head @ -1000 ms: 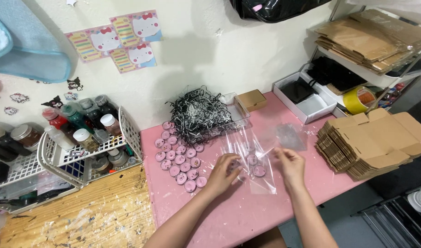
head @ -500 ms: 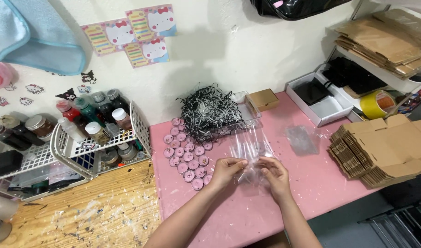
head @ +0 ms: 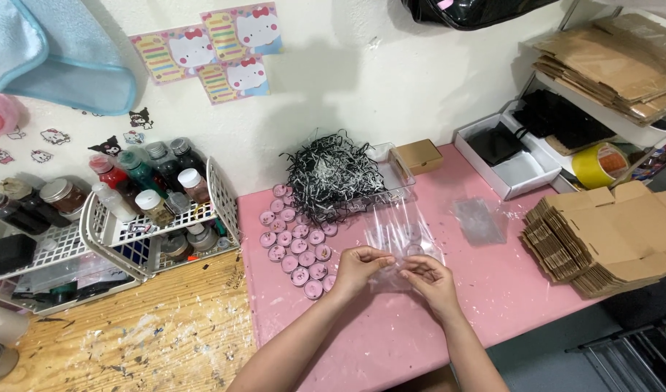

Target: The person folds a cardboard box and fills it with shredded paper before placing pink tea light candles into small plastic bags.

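Over the pink table [head: 493, 290], near its front edge: left hand [head: 358, 267] and right hand [head: 429, 282], fingers pinched on the lower end of a clear plastic bag [head: 400, 236] (2 grips, close together). Just left, touching nothing, rows of small pink candles [head: 298, 247]. Behind the bag, a heap of black shredded paper [head: 331, 176]. Far right, stacked flat cardboard boxes [head: 609, 239].

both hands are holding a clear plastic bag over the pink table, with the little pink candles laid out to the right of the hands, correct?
Not quite. The head view shows the pink candles to the left of the hands, not the right. The rest holds: the left hand and right hand hold the clear plastic bag over the pink table.
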